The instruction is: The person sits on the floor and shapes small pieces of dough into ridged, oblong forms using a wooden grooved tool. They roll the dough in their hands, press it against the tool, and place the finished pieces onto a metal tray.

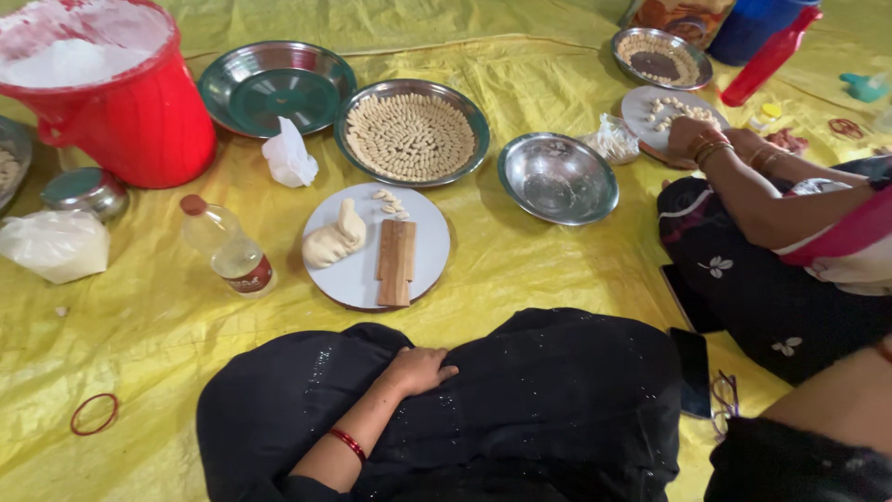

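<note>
Crinkled yellow plastic sheet (520, 279) across the whole floor — soft, even daylight.

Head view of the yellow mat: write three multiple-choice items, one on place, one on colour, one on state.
1. Where does the dough lump lie?
A. on the white round board
B. in the bucket
C. on the lap

2. What colour is the bucket?
A. blue
B. red
C. green

3. What is the left hand doing?
A. gripping the bottle
B. rolling dough
C. resting on the black cloth, holding nothing

Key: 1 A, the lump sits beside the wooden block; 2 B, its wall is red; 3 C, the palm lies flat on the lap.
</note>
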